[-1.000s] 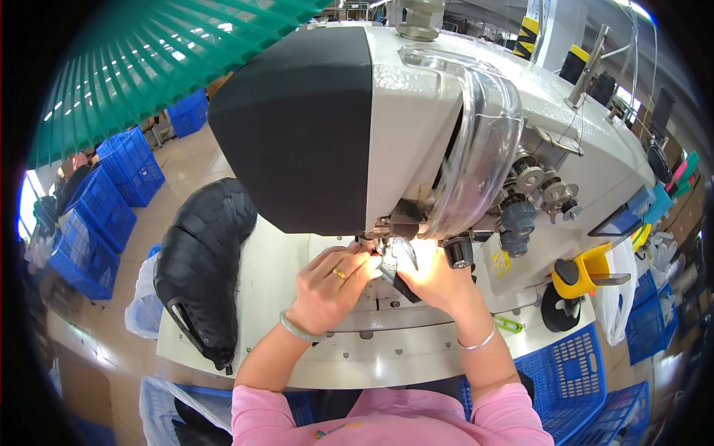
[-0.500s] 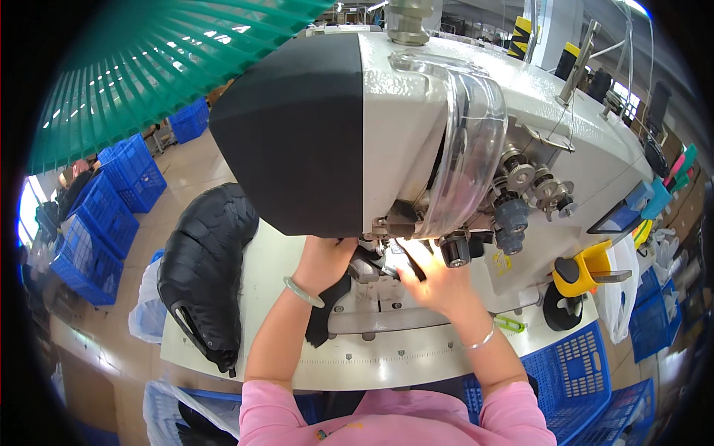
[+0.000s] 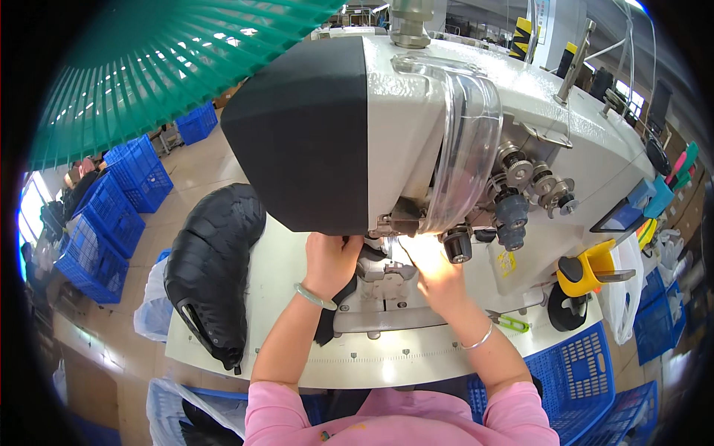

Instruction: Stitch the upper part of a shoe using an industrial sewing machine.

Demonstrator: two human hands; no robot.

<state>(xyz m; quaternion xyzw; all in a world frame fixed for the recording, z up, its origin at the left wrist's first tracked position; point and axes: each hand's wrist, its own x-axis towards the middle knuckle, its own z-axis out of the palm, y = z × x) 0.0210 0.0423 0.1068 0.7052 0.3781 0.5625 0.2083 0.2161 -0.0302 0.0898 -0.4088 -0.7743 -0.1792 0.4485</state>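
The white and dark grey sewing machine head [image 3: 297, 141] fills the middle of the view. Below its left side, my left hand [image 3: 332, 264] is closed with fingers bent, on a black fabric piece [image 3: 327, 323] whose end trails beneath my wrist. My right hand [image 3: 439, 276] reaches in from the other side of the lit needle area, its fingers drawn together. Glare washes out those fingertips, and what they pinch cannot be made out. The metal plate [image 3: 383, 286] shows between my hands. The machine head covers part of the left fingers.
A puffy black padded piece [image 3: 212, 275] lies left on the white table [image 3: 387, 364]. To the right are green snips [image 3: 509, 321], a yellow holder [image 3: 591, 271] and a blue crate [image 3: 573, 372]. A green ribbed shade [image 3: 163, 74] hangs upper left. More blue crates [image 3: 93, 260] stand on the floor.
My right hand's fingers have drawn closer together and its thumb no longer stands apart. My left hand stays at the black fabric piece. The view has shifted slightly.
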